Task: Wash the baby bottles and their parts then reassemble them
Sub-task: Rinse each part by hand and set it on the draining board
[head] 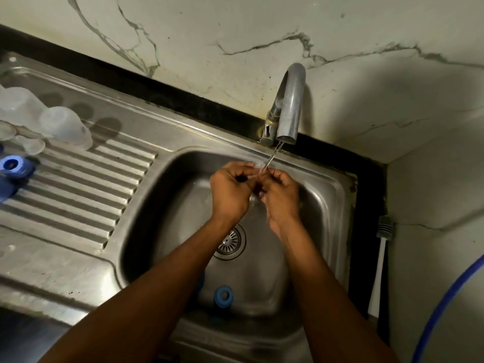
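Note:
Over the steel sink (146, 205), my left hand (230, 192) and my right hand (281, 195) meet under the thin stream from the tap (288, 106). Between their curled fingers they pinch a small clear part (258, 171), likely a teat, mostly hidden and blurred by water. A blue bottle ring (223, 296) lies on the sink floor near the front. On the ribbed draining board (86, 179) at the left stand clear bottle caps (65, 124), clear teats (31, 145) and another blue ring (13, 165).
The drain strainer (230, 242) sits mid-sink below my wrists. A brush with a white handle (378, 271) leans in the right corner. A blue hose (445, 305) curves at the far right. Marble wall stands behind the tap.

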`<state>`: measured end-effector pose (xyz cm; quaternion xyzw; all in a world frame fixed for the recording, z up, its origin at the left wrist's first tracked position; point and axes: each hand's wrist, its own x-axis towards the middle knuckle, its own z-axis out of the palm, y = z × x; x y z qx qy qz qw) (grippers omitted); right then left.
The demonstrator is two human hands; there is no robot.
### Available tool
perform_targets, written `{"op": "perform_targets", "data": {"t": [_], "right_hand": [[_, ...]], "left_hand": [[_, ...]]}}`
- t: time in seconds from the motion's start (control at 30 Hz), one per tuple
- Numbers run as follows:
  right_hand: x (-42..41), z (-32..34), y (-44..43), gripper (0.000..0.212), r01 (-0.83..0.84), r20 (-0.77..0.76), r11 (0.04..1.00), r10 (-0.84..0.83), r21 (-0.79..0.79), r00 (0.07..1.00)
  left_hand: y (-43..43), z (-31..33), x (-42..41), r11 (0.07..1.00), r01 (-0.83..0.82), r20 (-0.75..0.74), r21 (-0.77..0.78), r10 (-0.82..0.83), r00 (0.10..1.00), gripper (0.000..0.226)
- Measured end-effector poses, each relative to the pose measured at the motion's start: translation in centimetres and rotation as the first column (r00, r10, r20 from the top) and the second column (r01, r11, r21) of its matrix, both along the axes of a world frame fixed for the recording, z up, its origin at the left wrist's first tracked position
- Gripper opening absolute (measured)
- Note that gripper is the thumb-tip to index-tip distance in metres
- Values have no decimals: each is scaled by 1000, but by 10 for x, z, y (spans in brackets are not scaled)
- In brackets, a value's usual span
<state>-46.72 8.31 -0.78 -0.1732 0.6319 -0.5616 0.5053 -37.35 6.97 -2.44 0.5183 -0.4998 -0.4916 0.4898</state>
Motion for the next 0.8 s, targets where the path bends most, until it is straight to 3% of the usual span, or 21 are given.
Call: {"op": "perform_targets", "data": {"t": [0.03, 0.1, 0.2, 0.27, 0.37, 0.47, 0.57, 0.67, 0.73, 0.8], "right_hand": [[1, 0, 0, 17, 30, 173, 1000, -28, -7, 985], [1, 0, 5, 24, 25, 379, 1000, -20, -8, 925], [1, -3, 8, 24, 1, 414, 1000, 11, -28, 910], [0, -5, 10, 16, -17, 333, 999, 30, -43, 942], [-5, -1, 13, 4, -76, 156, 996, 82, -47, 984], [-14, 4, 17, 13, -210, -36, 978, 210, -7, 977], [-12, 2, 20, 32, -357, -231, 933, 357, 42, 905], [-4, 2, 19, 25, -433, -504, 900, 400, 56, 765], [-1, 4, 15, 17, -398, -649, 913, 360, 95, 670], [-1, 9, 10, 10, -339, -673, 939, 287, 58, 682]], "left_hand": [[-2, 2, 3, 998, 48, 55, -39, -46, 997, 20], [-1, 7, 7, 983, 170, 106, -68, -162, 981, 19], [-1, 13, 11, 973, 232, 42, 11, -232, 972, 11], [-4, 12, 13, 982, 185, 23, 37, -186, 982, 7], [-11, 8, 21, 977, 203, -1, 62, -203, 979, 23], [-14, 3, 26, 944, 328, 138, 26, -328, 935, 14], [-14, 4, 25, 960, 279, 223, -9, -270, 937, 19], [-14, 12, 28, 954, 299, 111, -27, -295, 949, 11], [-13, 19, 33, 961, 278, 16, -2, -278, 960, 18], [-11, 21, 35, 965, 260, 7, 39, -260, 966, 18]]}}
